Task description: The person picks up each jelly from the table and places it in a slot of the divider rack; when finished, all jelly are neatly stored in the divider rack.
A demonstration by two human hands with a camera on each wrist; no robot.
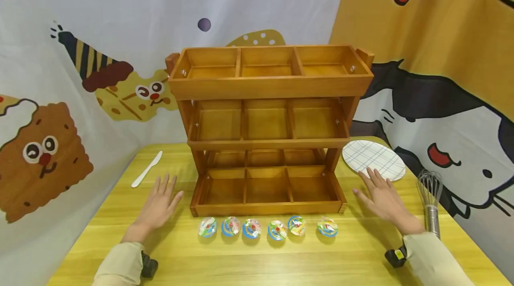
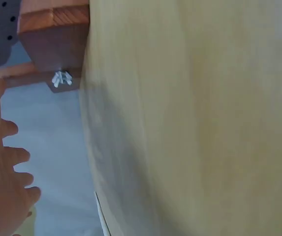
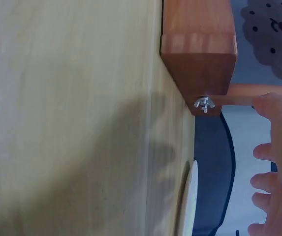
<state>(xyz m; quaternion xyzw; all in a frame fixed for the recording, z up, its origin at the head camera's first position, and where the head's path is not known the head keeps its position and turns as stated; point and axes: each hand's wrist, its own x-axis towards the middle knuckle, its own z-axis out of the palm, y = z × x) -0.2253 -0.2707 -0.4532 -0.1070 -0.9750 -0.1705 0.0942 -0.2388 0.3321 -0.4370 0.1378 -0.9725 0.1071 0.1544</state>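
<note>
Cream sleeves with black wrist-worn devices are reaching in over a yellow wood-grain table. Beyond the cuffs, the left hand and the right hand are hovering palm-down with fingers extended, both grasping nothing. Between them a brown wooden three-tier rack, divided into compartments, is standing upright. Along its front edge six small round cups with shiny multicoloured tops are sitting in a row, the rightmost keeping slightly apart. Just beyond the left hand, a slim white knife is lying slantwise. Right-hand fingertips are overlapping the near rim of a white oval plate with a thin grid pattern in the head view, while showing apart from it in the right wrist view. Farther right, a silver wire whisk is lying near the right sleeve.
</note>
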